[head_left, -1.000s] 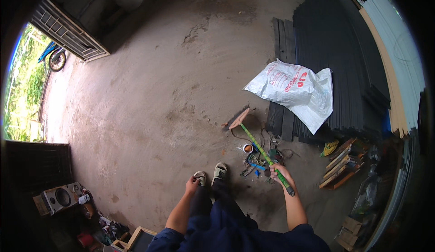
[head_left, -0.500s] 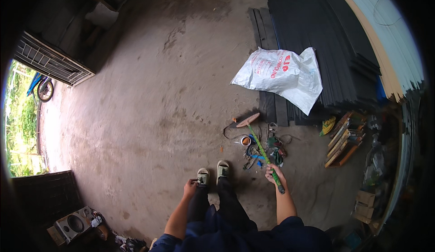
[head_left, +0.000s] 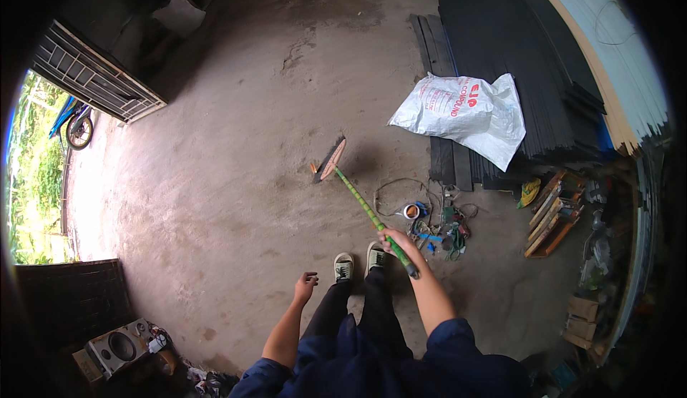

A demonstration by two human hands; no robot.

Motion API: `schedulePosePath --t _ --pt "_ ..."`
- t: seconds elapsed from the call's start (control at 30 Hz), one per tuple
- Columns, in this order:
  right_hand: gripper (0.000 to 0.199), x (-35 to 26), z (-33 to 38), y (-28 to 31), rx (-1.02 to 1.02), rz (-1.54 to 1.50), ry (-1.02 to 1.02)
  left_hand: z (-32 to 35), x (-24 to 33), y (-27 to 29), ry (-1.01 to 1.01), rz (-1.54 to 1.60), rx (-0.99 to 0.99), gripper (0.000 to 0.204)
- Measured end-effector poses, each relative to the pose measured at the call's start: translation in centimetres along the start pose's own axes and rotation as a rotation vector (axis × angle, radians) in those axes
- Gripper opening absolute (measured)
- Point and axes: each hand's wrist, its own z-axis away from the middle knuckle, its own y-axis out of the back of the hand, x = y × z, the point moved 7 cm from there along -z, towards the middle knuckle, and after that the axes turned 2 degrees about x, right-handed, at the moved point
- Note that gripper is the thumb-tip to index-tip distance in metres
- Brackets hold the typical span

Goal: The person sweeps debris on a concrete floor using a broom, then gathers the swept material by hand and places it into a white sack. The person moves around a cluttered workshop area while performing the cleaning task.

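Note:
My right hand [head_left: 398,243] is closed around the green-banded handle of a broom [head_left: 361,202], close to the handle's dark end. The broom reaches forward and left, its pinkish head and dark bristles down at the concrete floor. A small orange piece [head_left: 313,167] lies right beside the bristles. Low over the floor, left of my shoes [head_left: 343,267], my left hand [head_left: 306,285] hangs with nothing in it, its fingers loosely bent and apart. To the right of the broom lies a pile of cords and scraps [head_left: 449,232], with a white cup-like container [head_left: 411,211] at its near-left side.
A white woven sack [head_left: 465,112] lies over stacked dark strips [head_left: 501,47] at the right. Wooden frames [head_left: 554,215] and a yellow packet [head_left: 529,192] sit below them. A loudspeaker [head_left: 118,350] stands at the lower left; a metal gate [head_left: 100,72] borders the opening, with a motorcycle wheel [head_left: 79,132] outside.
The broom has swung left and forward, away from the cord pile, with my right hand moving left. A small orange piece now lies by the bristles. My left hand's fingers have loosened.

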Motion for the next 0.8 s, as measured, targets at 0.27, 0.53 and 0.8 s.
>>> schedulePosePath --t 0.27,0.53,0.8 --pt "0.016 7.0 3.7 3.0 0.206 0.089 -0.113 1.7 -5.5 5.5 0.049 0.03 0.092 0.022" --pt "0.013 7.0 14.9 9.6 0.509 0.205 -0.038 1.9 -4.9 2.7 0.02 -0.001 0.001 0.022" --pt "0.052 10.3 16.8 4.9 0.364 0.456 -0.003 2.1 -3.7 -1.0 -0.104 -0.071 -0.084 0.021"
